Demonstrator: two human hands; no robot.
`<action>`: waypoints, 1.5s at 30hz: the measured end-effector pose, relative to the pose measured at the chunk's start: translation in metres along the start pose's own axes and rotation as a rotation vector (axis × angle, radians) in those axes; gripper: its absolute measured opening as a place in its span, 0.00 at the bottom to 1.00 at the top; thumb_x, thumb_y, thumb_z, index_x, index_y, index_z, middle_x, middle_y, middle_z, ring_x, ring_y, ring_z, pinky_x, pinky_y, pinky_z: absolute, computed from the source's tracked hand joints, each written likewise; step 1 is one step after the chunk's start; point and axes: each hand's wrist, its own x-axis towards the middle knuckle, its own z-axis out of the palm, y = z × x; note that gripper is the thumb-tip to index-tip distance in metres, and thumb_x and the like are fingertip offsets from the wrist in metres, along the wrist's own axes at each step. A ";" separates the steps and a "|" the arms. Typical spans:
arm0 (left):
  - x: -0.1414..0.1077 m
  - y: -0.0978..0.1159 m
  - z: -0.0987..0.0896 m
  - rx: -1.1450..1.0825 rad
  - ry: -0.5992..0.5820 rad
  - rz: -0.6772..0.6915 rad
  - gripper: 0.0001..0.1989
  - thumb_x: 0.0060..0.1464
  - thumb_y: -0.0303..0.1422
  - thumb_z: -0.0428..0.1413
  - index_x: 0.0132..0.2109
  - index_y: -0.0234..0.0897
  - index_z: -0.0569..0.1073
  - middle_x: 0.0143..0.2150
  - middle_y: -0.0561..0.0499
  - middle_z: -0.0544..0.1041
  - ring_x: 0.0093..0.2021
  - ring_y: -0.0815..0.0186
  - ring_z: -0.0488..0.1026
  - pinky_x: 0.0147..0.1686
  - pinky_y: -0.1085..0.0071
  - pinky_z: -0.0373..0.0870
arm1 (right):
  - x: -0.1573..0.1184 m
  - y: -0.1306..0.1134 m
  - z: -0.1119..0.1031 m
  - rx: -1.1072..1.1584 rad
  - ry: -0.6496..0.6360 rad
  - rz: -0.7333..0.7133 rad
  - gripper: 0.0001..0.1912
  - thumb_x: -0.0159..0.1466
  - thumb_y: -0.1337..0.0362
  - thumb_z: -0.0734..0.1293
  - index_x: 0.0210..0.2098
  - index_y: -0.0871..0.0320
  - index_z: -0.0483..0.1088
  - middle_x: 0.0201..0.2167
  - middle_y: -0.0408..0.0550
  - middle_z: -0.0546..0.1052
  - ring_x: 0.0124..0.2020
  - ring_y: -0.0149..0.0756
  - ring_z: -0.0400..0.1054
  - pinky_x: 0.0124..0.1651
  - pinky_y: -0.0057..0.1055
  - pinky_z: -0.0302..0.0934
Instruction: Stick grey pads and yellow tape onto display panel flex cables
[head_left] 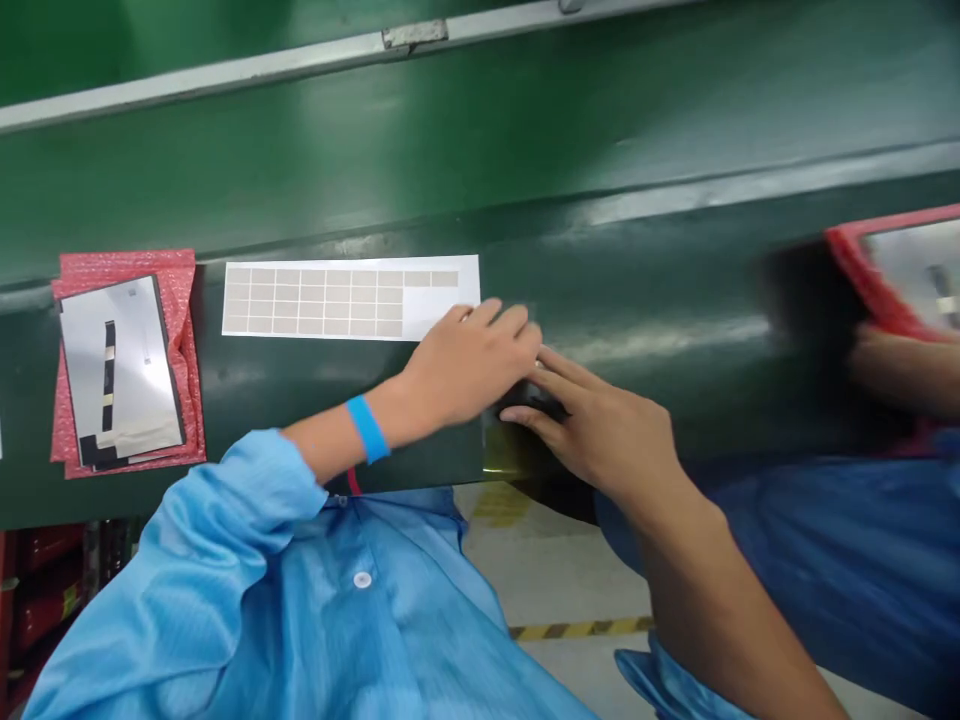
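Note:
My left hand (480,362), with a blue band (367,430) at the wrist, is closed with its fingers curled downward. It is just beside the lower right corner of a white sheet (442,312) bearing rows of small greyish-beige rectangular labels. My right hand (607,425) meets it from the right, its fingertips at the left hand's fingers. Between the right thumb and fingers there is something dark that I cannot make out. Whatever the left fingers hold is hidden beneath them.
Left on the green table (337,150) lies a flat silver display panel (139,365) on pink bubble bags (191,400). At the right edge, a co-worker's blurred hand (904,370) is by another pink bag (862,260) with a panel. A metal rail (285,70) crosses the back.

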 end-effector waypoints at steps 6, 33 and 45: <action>0.062 -0.006 0.028 -0.019 -0.045 -0.148 0.14 0.66 0.20 0.50 0.48 0.31 0.79 0.52 0.38 0.75 0.57 0.48 0.70 0.51 0.57 0.63 | -0.012 0.020 0.010 0.030 0.036 -0.013 0.22 0.71 0.52 0.68 0.62 0.47 0.74 0.67 0.42 0.68 0.47 0.49 0.77 0.35 0.39 0.67; -0.078 -0.115 -0.096 -0.646 0.712 -0.834 0.09 0.56 0.33 0.60 0.43 0.40 0.69 0.36 0.54 0.76 0.34 0.65 0.78 0.35 0.69 0.71 | 0.076 -0.005 -0.062 0.821 -0.057 0.009 0.12 0.60 0.56 0.71 0.31 0.60 0.78 0.29 0.46 0.77 0.32 0.36 0.69 0.37 0.29 0.58; -0.133 -0.177 -0.058 -0.315 0.495 -1.057 0.20 0.59 0.29 0.64 0.56 0.37 0.69 0.33 0.55 0.77 0.36 0.65 0.76 0.38 0.69 0.69 | 0.189 -0.064 -0.034 0.640 -0.117 0.059 0.03 0.61 0.69 0.71 0.31 0.63 0.77 0.27 0.45 0.76 0.29 0.32 0.64 0.34 0.31 0.54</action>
